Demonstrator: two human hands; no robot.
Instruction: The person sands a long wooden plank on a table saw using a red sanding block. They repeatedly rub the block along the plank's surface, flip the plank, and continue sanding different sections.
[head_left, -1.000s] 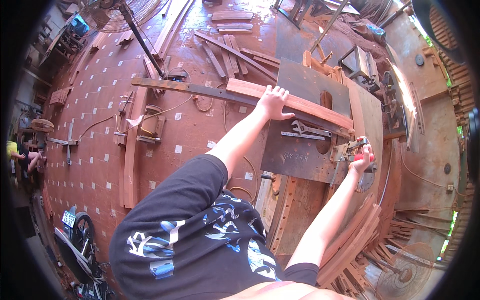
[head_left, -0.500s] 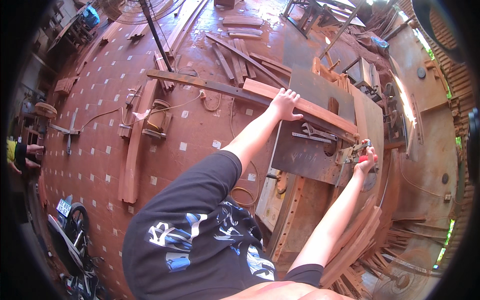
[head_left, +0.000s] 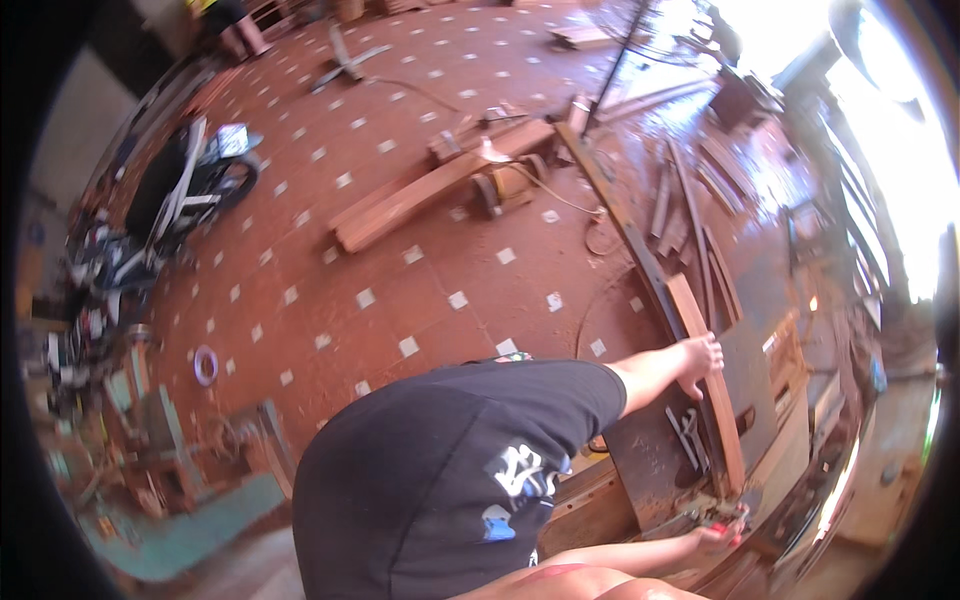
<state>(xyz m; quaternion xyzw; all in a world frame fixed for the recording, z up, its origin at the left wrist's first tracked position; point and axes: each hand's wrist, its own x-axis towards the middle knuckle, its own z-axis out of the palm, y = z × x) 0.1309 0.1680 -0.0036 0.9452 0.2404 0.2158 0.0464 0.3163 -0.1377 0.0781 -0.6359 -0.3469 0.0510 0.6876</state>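
Note:
A long reddish wooden beam (head_left: 713, 405) lies along a dark metal straight bar (head_left: 640, 252) on the work table. My left hand (head_left: 702, 362) grips the beam near its middle, fingers over the far side and thumb on the near side. At the beam's near end, my right hand (head_left: 724, 532) is closed around the red handle of a metal clamp. Motion blur softens the clamp's details. Beside the beam, an adjustable wrench (head_left: 692, 428) and a metal ruler (head_left: 681, 438) rest on the dark table plate (head_left: 632, 440).
Across the tiled floor lie a long wooden beam (head_left: 430, 190) and several loose boards (head_left: 722, 175). A parked motorbike (head_left: 185, 195) stands at the left. A green-topped machine (head_left: 190, 530) is at the lower left. A person's legs (head_left: 243, 38) show at the top left.
The view has swung left, bringing the motorbike and green-topped machine further in. My left hand stays on the wooden beam and my right hand on the clamp handle.

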